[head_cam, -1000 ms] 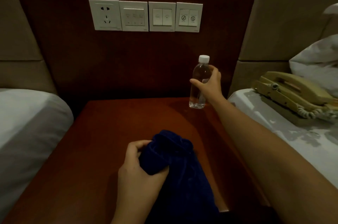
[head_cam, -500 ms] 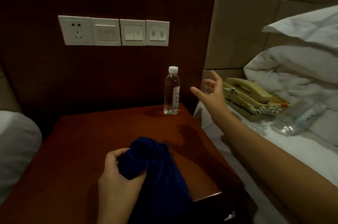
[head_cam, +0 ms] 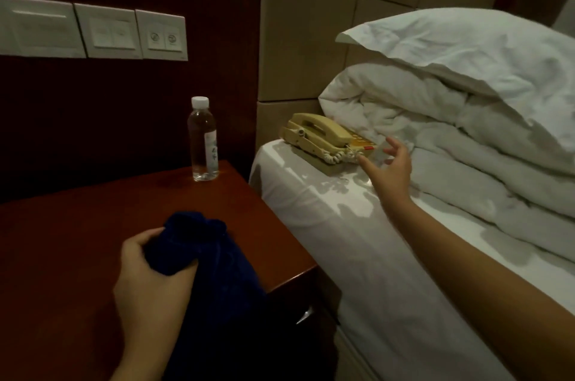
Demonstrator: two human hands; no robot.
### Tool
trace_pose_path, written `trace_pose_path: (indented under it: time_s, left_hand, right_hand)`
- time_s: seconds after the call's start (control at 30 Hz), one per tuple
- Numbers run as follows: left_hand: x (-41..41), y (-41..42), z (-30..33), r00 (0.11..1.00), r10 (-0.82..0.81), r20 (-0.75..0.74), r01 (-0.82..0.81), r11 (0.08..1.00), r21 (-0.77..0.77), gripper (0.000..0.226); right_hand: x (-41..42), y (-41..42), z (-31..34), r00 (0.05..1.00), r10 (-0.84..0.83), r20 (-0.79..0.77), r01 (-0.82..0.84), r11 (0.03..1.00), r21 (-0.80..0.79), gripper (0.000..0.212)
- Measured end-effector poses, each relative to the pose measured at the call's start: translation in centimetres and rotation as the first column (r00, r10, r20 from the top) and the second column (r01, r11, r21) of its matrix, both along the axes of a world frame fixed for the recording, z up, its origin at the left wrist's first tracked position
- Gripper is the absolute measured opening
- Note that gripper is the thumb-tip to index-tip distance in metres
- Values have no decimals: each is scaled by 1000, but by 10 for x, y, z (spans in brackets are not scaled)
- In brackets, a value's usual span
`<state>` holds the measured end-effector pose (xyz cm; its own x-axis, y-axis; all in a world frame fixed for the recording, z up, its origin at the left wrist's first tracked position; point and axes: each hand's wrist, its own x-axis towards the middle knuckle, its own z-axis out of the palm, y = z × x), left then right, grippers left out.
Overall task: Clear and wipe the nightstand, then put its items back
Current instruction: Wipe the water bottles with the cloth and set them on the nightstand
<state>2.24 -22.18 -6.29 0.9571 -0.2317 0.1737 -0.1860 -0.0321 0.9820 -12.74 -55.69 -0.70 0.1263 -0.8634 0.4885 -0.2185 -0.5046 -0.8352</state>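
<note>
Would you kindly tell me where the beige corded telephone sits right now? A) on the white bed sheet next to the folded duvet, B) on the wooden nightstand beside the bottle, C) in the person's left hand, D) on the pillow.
A: the beige corded telephone rests on the white bed sheet, with the open right hand reaching toward it.

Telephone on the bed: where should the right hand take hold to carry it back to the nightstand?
Probably by the base. The telephone lies flat on the sheet with the handset cradled on top and a coiled cord at its near right corner. The open right hand is already at that side, so come in from the right, fingers under the base edge and thumb on top, to keep the handset seated.
</note>
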Motion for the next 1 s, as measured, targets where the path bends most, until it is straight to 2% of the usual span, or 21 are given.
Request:
trace_pose_path:
  time_s: [0.13,0.23,0.43,0.8,0.9,1.0]
  left_hand:
    - [-8,-15,-1,999,-22,30,22,1000,-10,53]
    - [-10,-21,-1,998,-16,61,17,1000,-18,54]
    - [-13,-29,0,996,6,92,-7,1000,9,53]
    - [-15,-30,2,994,24,111,-32,997,71,50]
    - [-12,-25,9,997,36,74,-43,995,94,41]
    - [0,-17,22,993,113,14,-114,990,81,30]
  right_hand:
    - [5,-23,-7,982,-166,-95,173,982,73,77]
    - [10,-38,-12,969,-225,-102,239,958,160,76]
    - [24,-51,-6,941,-331,-78,340,917,211,88]
    - [20,-30,4,949,-232,214,152,929,336,84]
    - [17,3,14,943,-154,294,66,955,288,82]
    - [15,43,25,941,44,335,-105,980,167,81]
